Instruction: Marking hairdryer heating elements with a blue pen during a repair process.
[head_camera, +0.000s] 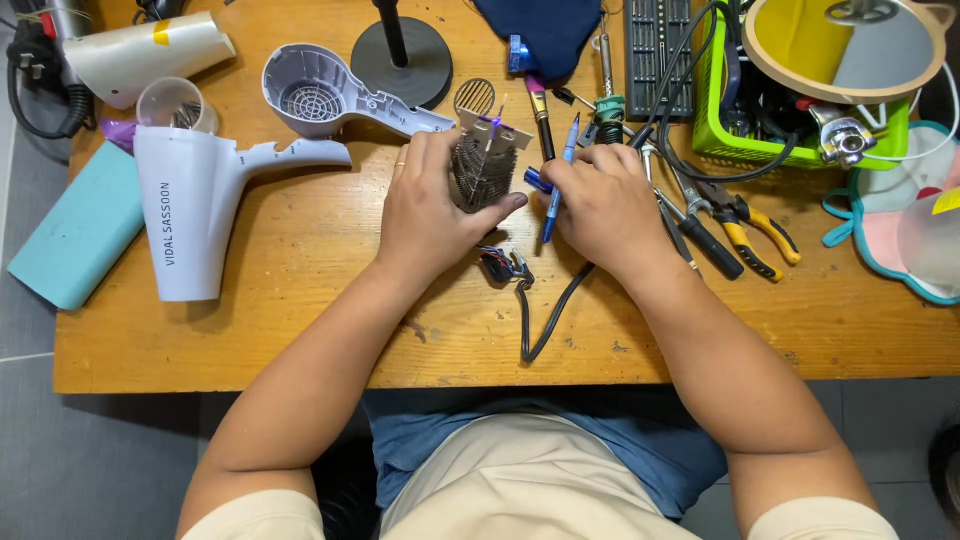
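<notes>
My left hand (432, 205) grips a hair dryer's heating coil unit (481, 165), a grey wire-wound core held upright over the wooden table (300, 330). My right hand (600, 205) holds a thin blue-handled tool (559, 185) like a pen, its lower end beside the coil unit. A black cable (545, 320) with a small wired switch (505, 265) runs out below my hands. Two white hair dryer shell halves (195, 205) (335, 100) lie to the left.
Pliers with yellow-black handles (745, 225) and screwdrivers lie right of my hands. A green basket (800, 120) stands at the back right, a black round stand base (400, 55) at the back, a teal box (75, 235) at the left edge, a clear cup (175, 105).
</notes>
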